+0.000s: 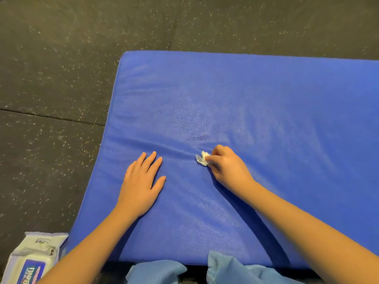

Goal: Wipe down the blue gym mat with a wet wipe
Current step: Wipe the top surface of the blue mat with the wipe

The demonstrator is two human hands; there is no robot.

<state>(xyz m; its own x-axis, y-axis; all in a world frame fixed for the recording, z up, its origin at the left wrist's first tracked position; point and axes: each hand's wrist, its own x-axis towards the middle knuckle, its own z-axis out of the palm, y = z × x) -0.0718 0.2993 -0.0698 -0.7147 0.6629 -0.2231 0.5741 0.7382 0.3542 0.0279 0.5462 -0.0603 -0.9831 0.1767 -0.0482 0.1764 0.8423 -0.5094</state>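
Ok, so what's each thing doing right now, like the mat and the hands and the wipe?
blue gym mat: flat on the floor, with a wrinkle across it.
wet wipe: scrunched up, pressed on the mat.
right hand: fingers curled, pinching the wipe.
left hand: flat and open, resting on the mat.
pack of wipes: lying on the floor by the mat's near left corner.

My right grip (227, 167) pinches a crumpled white wet wipe (202, 158) against the blue gym mat (256, 89), beside a crease. My left grip (141, 181) lies flat on the mat, fingers straight. A wipes pack (30, 257) sits on the speckled black floor (51, 68) just off the mat's near-left corner.
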